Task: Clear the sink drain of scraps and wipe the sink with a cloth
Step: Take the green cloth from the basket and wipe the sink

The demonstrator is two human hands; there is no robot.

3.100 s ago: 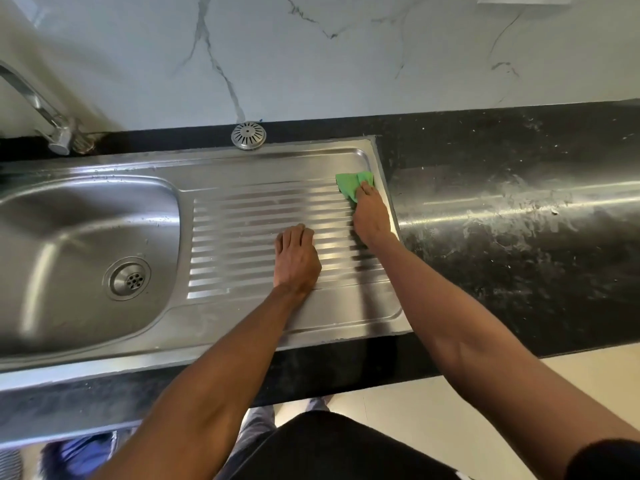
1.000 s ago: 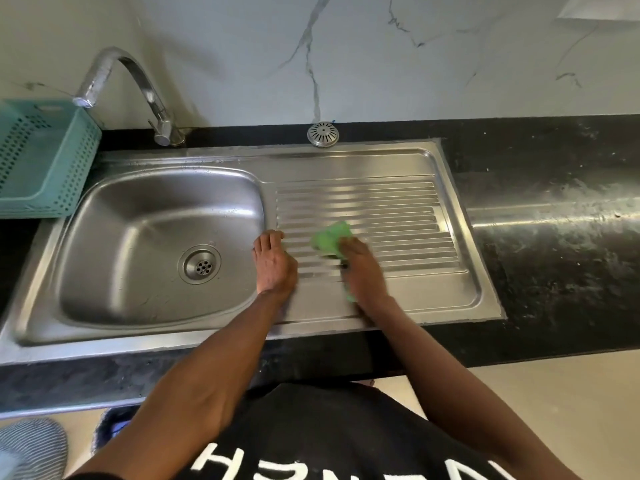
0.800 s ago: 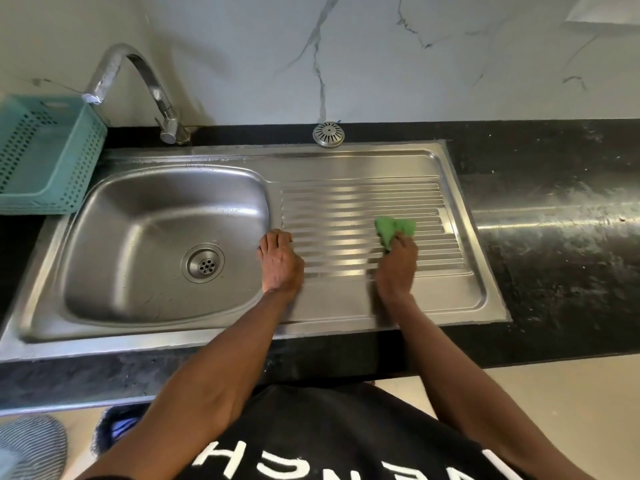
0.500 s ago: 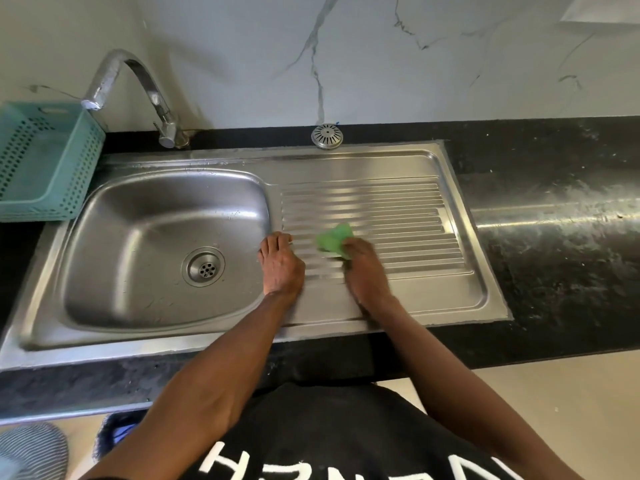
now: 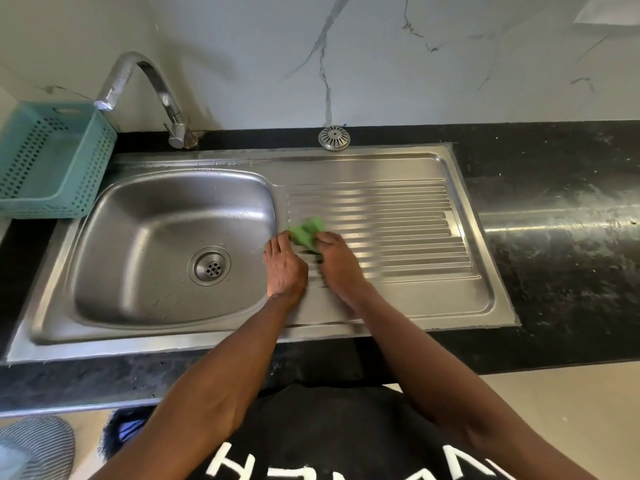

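Observation:
A steel sink (image 5: 194,161) with a ribbed drainboard (image 5: 398,216) is set in a black counter. Its bowl holds a round drain (image 5: 209,266) with no scraps visible. My right hand (image 5: 337,261) holds a crumpled green cloth (image 5: 306,232) against the left end of the drainboard ribs. My left hand (image 5: 284,266) rests flat on the strip between bowl and drainboard, fingers straight, fingertips beside the cloth. The two hands sit side by side.
A curved chrome tap (image 5: 145,95) stands behind the bowl. A teal perforated basket (image 5: 52,161) sits at the far left. A round metal strainer cap (image 5: 334,136) lies on the black counter (image 5: 554,209) behind the drainboard. Marble wall at the back.
My right hand has slid the green cloth left along the drainboard, back and forth across the ribs, ending next to my left hand. My left hand has stayed planted.

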